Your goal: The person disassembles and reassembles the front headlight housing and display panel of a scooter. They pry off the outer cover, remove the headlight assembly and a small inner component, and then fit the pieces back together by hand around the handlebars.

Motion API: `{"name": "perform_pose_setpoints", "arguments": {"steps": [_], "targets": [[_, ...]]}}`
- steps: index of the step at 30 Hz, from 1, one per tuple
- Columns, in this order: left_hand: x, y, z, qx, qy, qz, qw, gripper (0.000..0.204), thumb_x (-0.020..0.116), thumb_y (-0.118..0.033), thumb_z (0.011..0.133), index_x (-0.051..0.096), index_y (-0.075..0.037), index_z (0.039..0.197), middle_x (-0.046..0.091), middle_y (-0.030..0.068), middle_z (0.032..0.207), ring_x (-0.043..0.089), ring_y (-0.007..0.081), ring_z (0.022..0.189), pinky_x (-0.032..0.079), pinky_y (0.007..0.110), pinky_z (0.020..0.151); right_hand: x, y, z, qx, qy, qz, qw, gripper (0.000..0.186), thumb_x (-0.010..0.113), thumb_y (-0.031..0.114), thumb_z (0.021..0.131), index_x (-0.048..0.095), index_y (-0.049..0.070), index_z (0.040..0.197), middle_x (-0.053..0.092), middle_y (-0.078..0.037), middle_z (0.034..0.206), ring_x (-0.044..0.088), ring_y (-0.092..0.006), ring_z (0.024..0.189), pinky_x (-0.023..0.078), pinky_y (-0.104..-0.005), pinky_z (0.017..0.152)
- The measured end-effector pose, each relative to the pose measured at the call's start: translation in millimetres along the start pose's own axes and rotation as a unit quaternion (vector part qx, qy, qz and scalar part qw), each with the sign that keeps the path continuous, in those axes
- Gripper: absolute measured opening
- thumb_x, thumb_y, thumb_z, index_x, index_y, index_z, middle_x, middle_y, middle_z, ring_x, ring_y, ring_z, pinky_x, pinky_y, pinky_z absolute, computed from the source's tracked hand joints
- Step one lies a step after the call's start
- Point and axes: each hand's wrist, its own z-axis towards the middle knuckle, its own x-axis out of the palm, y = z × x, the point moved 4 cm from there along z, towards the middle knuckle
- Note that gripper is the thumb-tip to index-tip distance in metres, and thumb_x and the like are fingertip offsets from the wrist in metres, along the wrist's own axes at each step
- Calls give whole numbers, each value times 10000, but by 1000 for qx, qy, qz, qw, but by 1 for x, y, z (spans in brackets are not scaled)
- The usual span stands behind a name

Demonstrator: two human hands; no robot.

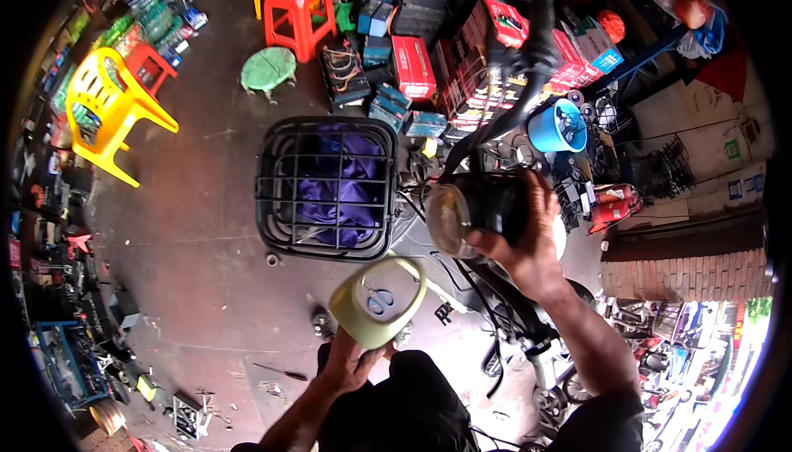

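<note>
My right hand is wrapped round a black, round housing with a clear lens-like front, which looks like a vehicle lamp. It is held up beside the frame of an electric bike or scooter. Lower down, near my lap, my left hand grips a pale green, curved plastic shell by its near edge. Two blue loops show inside the shell's opening; I cannot tell what they are. Just beyond the shell is a black wire basket with purple cloth in it.
A dark handlebar rises at upper right. Behind it stand stacked red boxes and a blue bucket. Plastic seats include a red stool, a green stool and a yellow chair. A screwdriver-like tool lies on the floor.
</note>
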Motion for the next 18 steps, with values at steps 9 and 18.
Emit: {"name": "perform_pose_setpoints", "arguments": {"steps": [9, 18], "targets": [[-83, -131, 123, 123, 107, -89, 983, 336, 744, -116, 856, 643, -20, 1162, 612, 156, 1224, 608, 265, 1103, 486, 386, 902, -19, 14, 2, 23, -7, -64, 998, 1138, 841, 562, 631, 304, 21, 1476, 255, -272, 1475, 266, -468, 1348, 283, -558, 1119], [-28, -65, 190, -101, 297, -206, 927, 319, 710, -137, 887, 636, -48, 1185, 589, 107, 1271, 535, 272, 1196, 414, 403, 1042, -23, 14, -3, 10, 19, -95, 995, 1084, 908, 324, 549, 336, 195, 1460, 246, -215, 1481, 275, -466, 1349, 336, -588, 1080]]}}
